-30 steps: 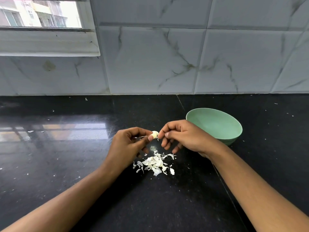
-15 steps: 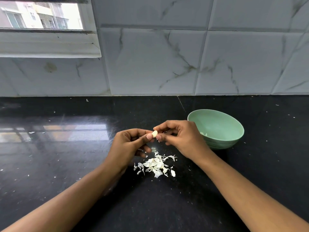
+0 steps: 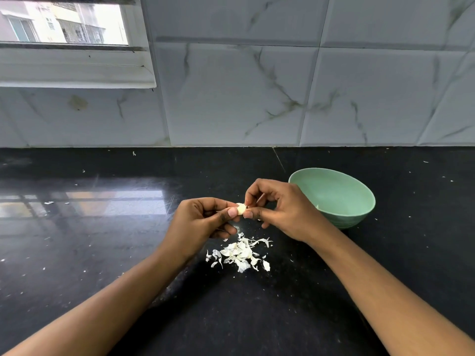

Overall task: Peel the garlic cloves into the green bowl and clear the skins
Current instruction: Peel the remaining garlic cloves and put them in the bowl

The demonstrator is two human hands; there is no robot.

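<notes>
A small pale garlic clove [image 3: 241, 208] is pinched between the thumb and fingers of my left hand [image 3: 203, 222]. My right hand [image 3: 280, 209] meets it from the right, with thumb and forefinger tips nipping the clove's right end. Both hands hover above the black counter [image 3: 102, 253]. Right below them lies a loose pile of white garlic skins [image 3: 240, 255]. The green bowl [image 3: 359, 209] stands just right of my right hand; a bit of pale garlic shows inside near its left wall, and my hand hides part of the bowl.
A white marble-tiled wall [image 3: 257, 98] rises behind the counter, with a window [image 3: 64, 21] at the upper left. Tiny white flecks of skin are scattered over the counter around the work area.
My right hand closed in from a small gap onto the clove and now pinches its end. The view shifted slightly down and left. The skin pile looks unchanged.
</notes>
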